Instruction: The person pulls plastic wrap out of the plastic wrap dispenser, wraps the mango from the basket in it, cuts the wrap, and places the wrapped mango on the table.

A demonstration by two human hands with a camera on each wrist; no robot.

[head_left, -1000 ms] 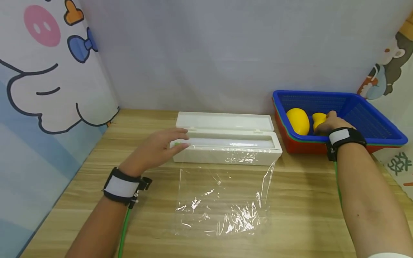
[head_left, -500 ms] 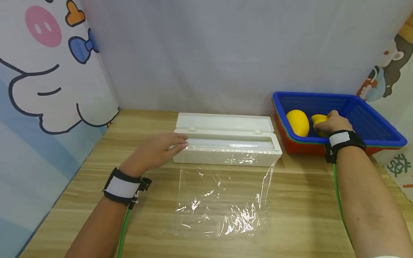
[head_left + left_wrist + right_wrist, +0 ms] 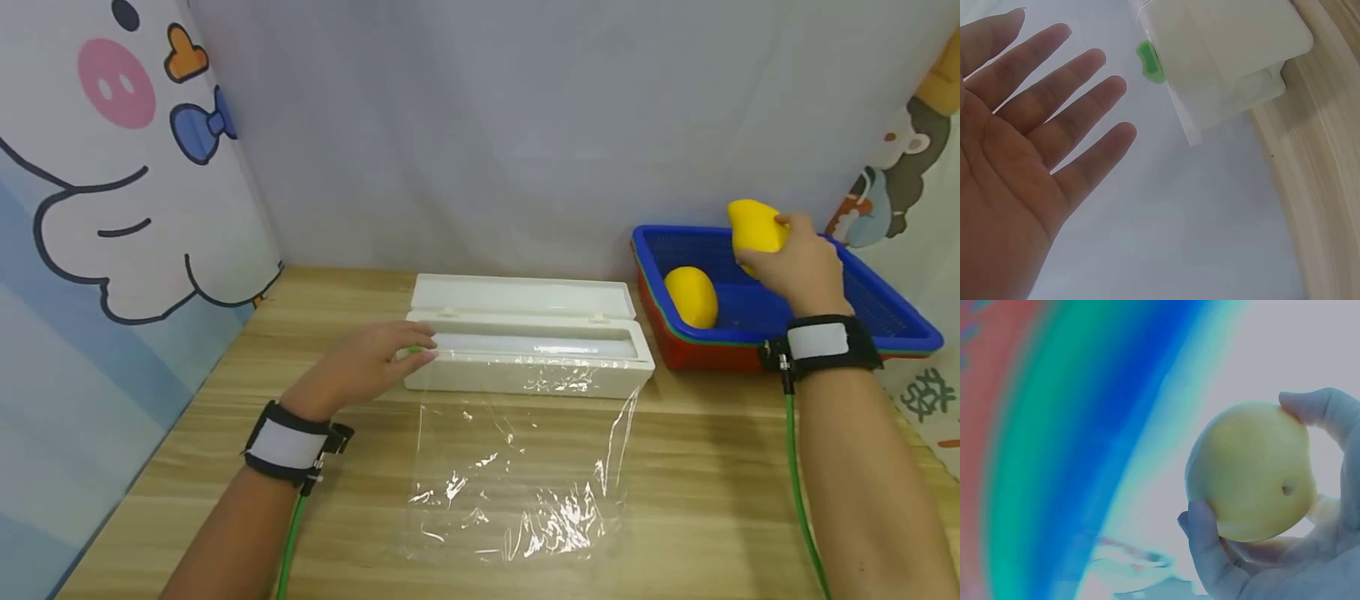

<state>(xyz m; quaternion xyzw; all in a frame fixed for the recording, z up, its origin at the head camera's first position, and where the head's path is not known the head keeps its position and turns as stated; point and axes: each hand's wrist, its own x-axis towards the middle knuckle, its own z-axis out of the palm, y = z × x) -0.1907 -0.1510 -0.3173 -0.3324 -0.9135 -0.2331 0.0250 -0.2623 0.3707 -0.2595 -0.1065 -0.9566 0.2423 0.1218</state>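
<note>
The right hand grips a smooth, yellow, mango-shaped fruit between thumb and curled fingers. The fruit is raised above a blue, rectangular, perforated plastic basket at the far right corner of the light-brown wood-grain surface. A green plastic basket and a red plastic basket are nested beneath the blue one. A second yellow, rounded fruit rests inside the blue basket, against its left end. The left hand is positioned at the left end of a long, white, rectangular box; its fingers are straight, slightly spread and hold nothing. Contact with the box cannot be confirmed. The box is placed near the middle of the surface's far edge, its white, flat lid folded back toward that edge. A pale, cylindrical roll is seated inside. A small green slider is located at the box's left end. A sheet of clear, glossy plastic film drapes over the front wall of the box and extends across the surface toward the near edge.
</note>
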